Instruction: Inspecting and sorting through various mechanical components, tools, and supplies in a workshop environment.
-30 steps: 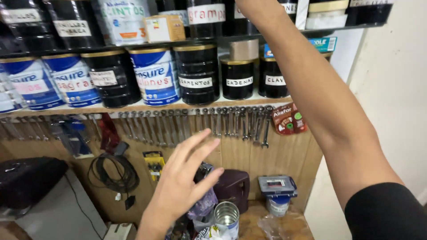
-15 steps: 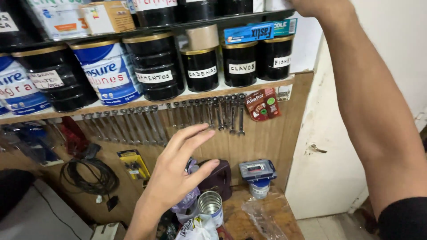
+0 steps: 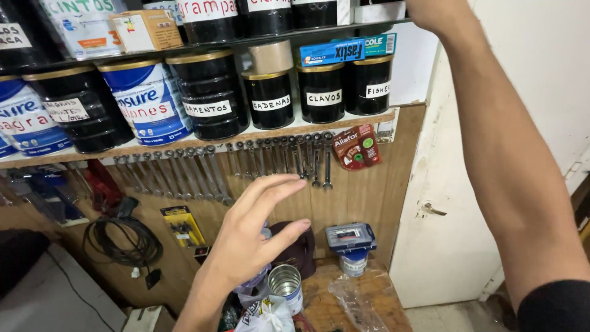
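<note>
Left hand (image 3: 249, 237) hangs open in the air, fingers spread and holding nothing, above an open metal tin (image 3: 286, 284) on the wooden bench (image 3: 344, 307). Right hand (image 3: 430, 12) reaches to the upper shelf (image 3: 319, 34) beside black labelled cans (image 3: 369, 83); its fingers leave the frame, so I cannot tell its grip.

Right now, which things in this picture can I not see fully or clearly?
- Right hand: head view, fingers cut off by the top edge; whatever it holds is hidden.
- Top shelf cans: upper parts cut off by the top edge.
- Dark pouch: partly hidden behind the left hand.
- Open tin can: contents too dark to tell.
</note>
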